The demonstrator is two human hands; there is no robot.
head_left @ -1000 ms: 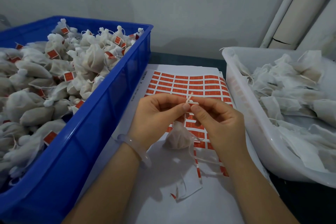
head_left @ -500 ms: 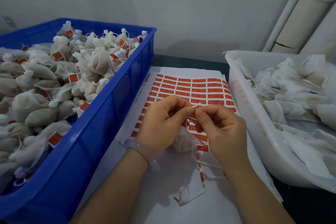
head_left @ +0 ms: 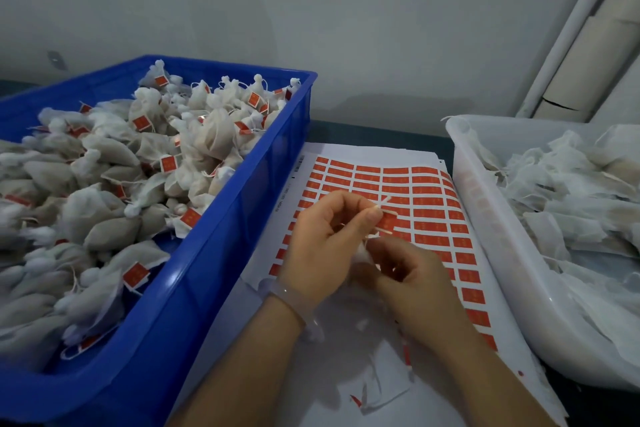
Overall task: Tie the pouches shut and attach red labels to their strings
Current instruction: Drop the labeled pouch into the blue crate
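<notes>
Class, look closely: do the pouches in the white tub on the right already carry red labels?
No, the pouches in the white tub are plain white; the ones with red labels lie in the blue crate.

Two bare forearms rise from the bottom edge and meet just right of the frame's centre. The left forearm (head_left: 239, 360) slants up to the right, with a clear bracelet (head_left: 294, 303) round its wrist. The left hand (head_left: 322, 246) shows its back, its fingers (head_left: 372, 215) curled, thumb and forefinger pinching a thin string (head_left: 383, 202). The right forearm (head_left: 485, 367) slants up to the left. The right hand (head_left: 415, 281) sits just below and right of the left hand, almost touching it, its fingers curled inward round a pouch (head_left: 362, 253). Only a white bit of the pouch shows between the hands.
</notes>
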